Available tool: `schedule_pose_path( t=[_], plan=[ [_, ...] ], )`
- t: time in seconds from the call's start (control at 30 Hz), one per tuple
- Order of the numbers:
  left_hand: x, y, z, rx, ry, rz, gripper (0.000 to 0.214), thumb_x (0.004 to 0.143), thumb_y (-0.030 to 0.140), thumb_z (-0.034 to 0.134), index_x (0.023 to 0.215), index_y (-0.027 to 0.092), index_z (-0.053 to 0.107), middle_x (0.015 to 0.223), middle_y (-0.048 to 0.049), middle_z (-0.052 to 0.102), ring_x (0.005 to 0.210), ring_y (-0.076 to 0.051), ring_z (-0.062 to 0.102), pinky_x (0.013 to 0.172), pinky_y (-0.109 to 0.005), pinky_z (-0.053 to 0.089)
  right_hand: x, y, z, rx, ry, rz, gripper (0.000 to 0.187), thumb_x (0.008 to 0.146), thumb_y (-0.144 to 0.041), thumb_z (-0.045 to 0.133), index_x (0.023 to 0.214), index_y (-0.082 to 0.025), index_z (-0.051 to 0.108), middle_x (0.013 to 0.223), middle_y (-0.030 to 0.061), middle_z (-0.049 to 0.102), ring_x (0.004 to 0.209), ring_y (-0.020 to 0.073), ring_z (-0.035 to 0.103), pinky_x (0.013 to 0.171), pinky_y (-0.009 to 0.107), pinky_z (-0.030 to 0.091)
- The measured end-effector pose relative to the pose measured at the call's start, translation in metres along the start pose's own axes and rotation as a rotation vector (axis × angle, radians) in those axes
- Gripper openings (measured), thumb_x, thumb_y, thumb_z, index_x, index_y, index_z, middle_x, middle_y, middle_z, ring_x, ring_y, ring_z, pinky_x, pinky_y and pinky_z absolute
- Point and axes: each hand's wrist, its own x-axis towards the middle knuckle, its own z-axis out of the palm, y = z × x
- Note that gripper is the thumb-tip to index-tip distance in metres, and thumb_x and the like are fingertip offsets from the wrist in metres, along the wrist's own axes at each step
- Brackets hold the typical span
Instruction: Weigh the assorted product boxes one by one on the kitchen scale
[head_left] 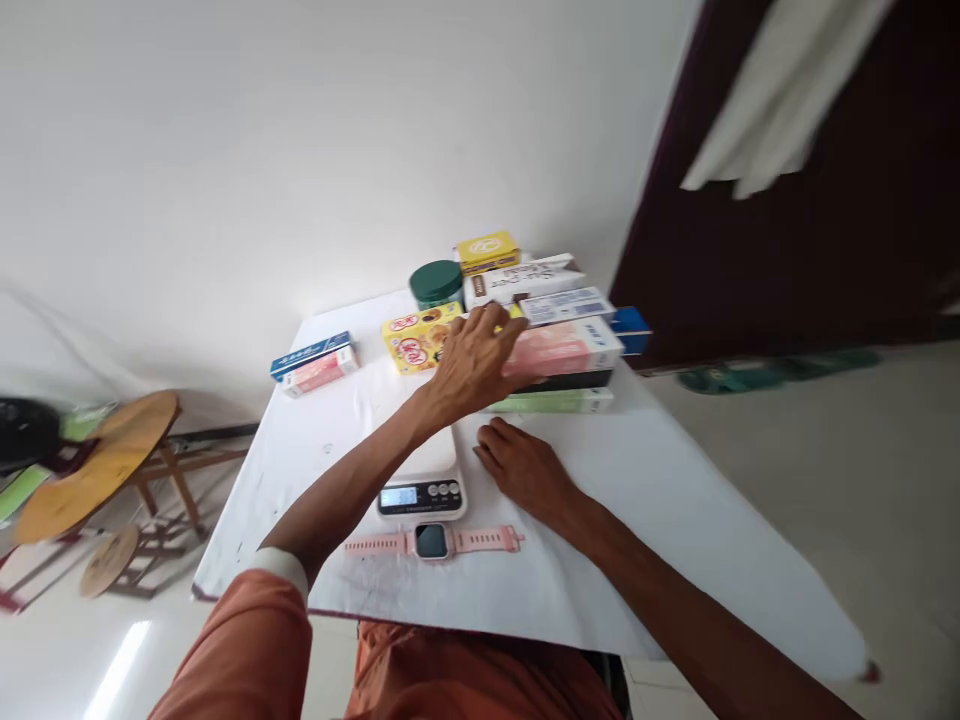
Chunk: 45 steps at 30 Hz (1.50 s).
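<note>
My left hand reaches across the white table and rests with fingers spread on a pink box that lies on top of a stack of boxes. My right hand lies flat on the table, fingers together, just right of a white digital scale. A pink smartwatch lies stretched out in front of the scale. A yellow box sits left of my left hand.
Behind the stack stand a green-lidded jar, a small yellow box and a long white box. A blue and a pink box lie at the table's left. A round wooden table stands on the floor to the left.
</note>
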Motion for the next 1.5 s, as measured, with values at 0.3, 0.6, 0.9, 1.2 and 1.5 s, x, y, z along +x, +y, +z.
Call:
schedule_pose_path(
  t=[0.3, 0.6, 0.9, 1.2, 1.5],
  plan=[
    [-0.098, -0.149, -0.014, 0.029, 0.034, -0.506, 0.042, 0.105, 0.04, 0.061, 0.139, 0.015, 0.062, 0.134, -0.0173, 0.065, 0.125, -0.027, 0.061, 0.109, -0.041, 0.047, -0.005, 0.005, 0.0, 0.087, 0.194, -0.109, 0.027, 0.11, -0.024, 0.045, 0.087, -0.023, 0.058, 0.079, 0.0018, 0.059, 0.066, 0.0158, 0.058, 0.063, 0.032, 0.042],
    [-0.143, -0.292, -0.025, 0.15, -0.302, -1.047, 0.059, 0.101, 0.035, 0.053, 0.155, 0.014, 0.05, 0.162, -0.0241, 0.047, 0.152, -0.041, 0.043, 0.122, -0.056, 0.038, -0.002, 0.003, -0.004, -0.009, 0.243, -0.123, 0.021, 0.108, -0.016, 0.051, 0.088, -0.021, 0.058, 0.078, -0.0001, 0.06, 0.067, 0.0134, 0.059, 0.065, 0.03, 0.043],
    [-0.131, -0.333, -0.037, 0.119, -0.502, -0.977, 0.058, 0.086, 0.038, 0.069, 0.143, 0.03, 0.061, 0.15, -0.0115, 0.06, 0.146, -0.035, 0.049, 0.121, -0.05, 0.039, -0.001, 0.004, -0.001, -0.008, 0.215, -0.085, 0.019, 0.11, -0.017, 0.05, 0.092, -0.02, 0.059, 0.08, 0.0004, 0.061, 0.065, 0.0126, 0.06, 0.067, 0.029, 0.045],
    [-0.135, -0.293, -0.097, 0.269, -0.234, -0.819, 0.055, 0.091, 0.04, 0.071, 0.143, 0.026, 0.061, 0.14, -0.0145, 0.061, 0.138, -0.039, 0.051, 0.118, -0.06, 0.037, 0.0, 0.002, -0.005, 0.026, 0.143, -0.045, 0.024, 0.109, -0.018, 0.05, 0.087, -0.022, 0.06, 0.081, 0.0014, 0.063, 0.072, 0.0145, 0.061, 0.07, 0.029, 0.045],
    [-0.157, -0.14, -0.118, 0.067, -0.289, -0.349, 0.052, 0.095, 0.057, 0.069, 0.138, 0.027, 0.066, 0.121, -0.0102, 0.072, 0.113, -0.032, 0.065, 0.105, -0.05, 0.047, -0.001, 0.003, -0.005, 0.145, 0.078, 0.021, 0.027, 0.109, -0.023, 0.046, 0.086, -0.021, 0.061, 0.084, 0.0039, 0.061, 0.07, 0.0167, 0.056, 0.066, 0.03, 0.043]
  ],
)
